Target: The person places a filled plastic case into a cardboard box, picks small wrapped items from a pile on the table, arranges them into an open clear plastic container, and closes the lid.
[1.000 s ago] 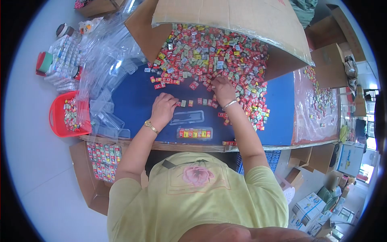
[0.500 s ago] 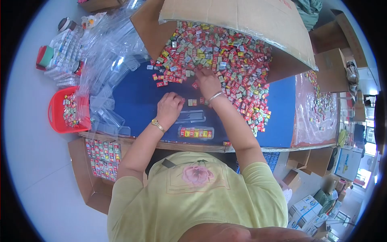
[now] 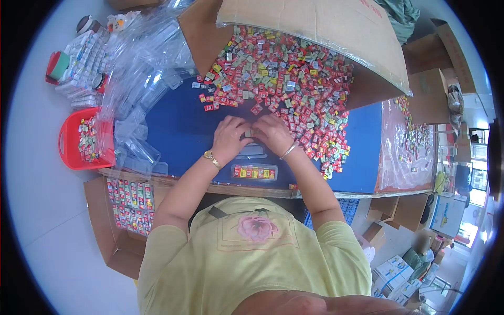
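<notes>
My left hand and my right hand meet over the blue table surface. Their curled fingers press in from both sides on a few small printed blocks, mostly covered by the fingers. Just below lies a clear plastic tray, partly hidden by my hands. Closer to the table edge, another clear tray holds a row of red and yellow blocks. Beyond my hands, a large pile of similar blocks spills from a cardboard box lying on its side.
Stacked clear plastic trays cover the table's left side. A red basket of loose blocks stands at the left. Below the edge, an open carton holds filled packs. More blocks lie on plastic sheeting at the right.
My right hand has come back from the pile toward me, beside my left hand. The left hand has shifted slightly right, and both now close around the small blocks.
</notes>
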`<state>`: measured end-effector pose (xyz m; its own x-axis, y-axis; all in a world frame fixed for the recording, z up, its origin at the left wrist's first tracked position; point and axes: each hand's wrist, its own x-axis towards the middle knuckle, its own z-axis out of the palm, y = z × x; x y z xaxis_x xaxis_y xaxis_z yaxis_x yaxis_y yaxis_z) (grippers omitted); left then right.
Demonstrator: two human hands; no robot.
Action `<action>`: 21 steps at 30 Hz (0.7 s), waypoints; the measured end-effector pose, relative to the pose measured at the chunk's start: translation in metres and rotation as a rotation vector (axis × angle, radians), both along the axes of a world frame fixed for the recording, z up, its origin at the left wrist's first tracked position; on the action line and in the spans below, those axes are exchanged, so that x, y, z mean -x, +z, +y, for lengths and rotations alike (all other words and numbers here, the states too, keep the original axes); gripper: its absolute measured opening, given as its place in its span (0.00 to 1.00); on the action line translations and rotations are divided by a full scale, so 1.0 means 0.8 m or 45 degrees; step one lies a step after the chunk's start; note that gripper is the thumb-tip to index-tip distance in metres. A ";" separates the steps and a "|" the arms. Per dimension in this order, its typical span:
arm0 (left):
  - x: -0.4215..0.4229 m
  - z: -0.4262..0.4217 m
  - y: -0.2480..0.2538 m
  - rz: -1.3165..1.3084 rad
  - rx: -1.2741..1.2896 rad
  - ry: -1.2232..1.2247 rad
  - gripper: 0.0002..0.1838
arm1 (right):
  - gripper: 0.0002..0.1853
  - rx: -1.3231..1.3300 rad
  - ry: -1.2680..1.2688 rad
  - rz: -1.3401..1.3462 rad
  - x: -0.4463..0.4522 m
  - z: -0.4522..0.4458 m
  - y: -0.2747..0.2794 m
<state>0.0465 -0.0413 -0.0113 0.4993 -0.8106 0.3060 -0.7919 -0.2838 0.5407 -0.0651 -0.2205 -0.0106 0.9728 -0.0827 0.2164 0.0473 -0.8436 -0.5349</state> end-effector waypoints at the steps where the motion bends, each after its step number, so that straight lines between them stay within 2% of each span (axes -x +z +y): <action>1: 0.001 -0.003 -0.003 0.007 -0.033 -0.035 0.22 | 0.16 0.028 -0.013 -0.011 0.001 0.001 -0.003; 8: 0.003 0.002 -0.007 0.028 -0.091 -0.037 0.24 | 0.14 0.148 -0.067 -0.040 0.003 0.008 0.004; 11: 0.000 0.009 0.007 0.040 -0.094 -0.001 0.25 | 0.20 0.070 -0.196 -0.044 0.011 -0.004 0.015; 16: -0.033 0.038 0.004 0.108 -0.111 -0.031 0.25 | 0.22 0.006 -0.229 0.096 0.045 -0.029 0.016; 19: -0.038 0.034 0.012 0.158 -0.210 -0.104 0.26 | 0.23 0.288 -0.129 0.109 0.039 -0.020 0.023; 21: -0.028 0.028 0.018 0.143 -0.244 -0.118 0.26 | 0.23 0.275 -0.141 0.151 0.038 -0.014 0.030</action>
<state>0.0689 -0.0187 0.0028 0.4423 -0.8924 0.0893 -0.7575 -0.3184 0.5699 -0.0955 -0.2315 0.0134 0.9800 -0.1543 0.1253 -0.1040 -0.9353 -0.3382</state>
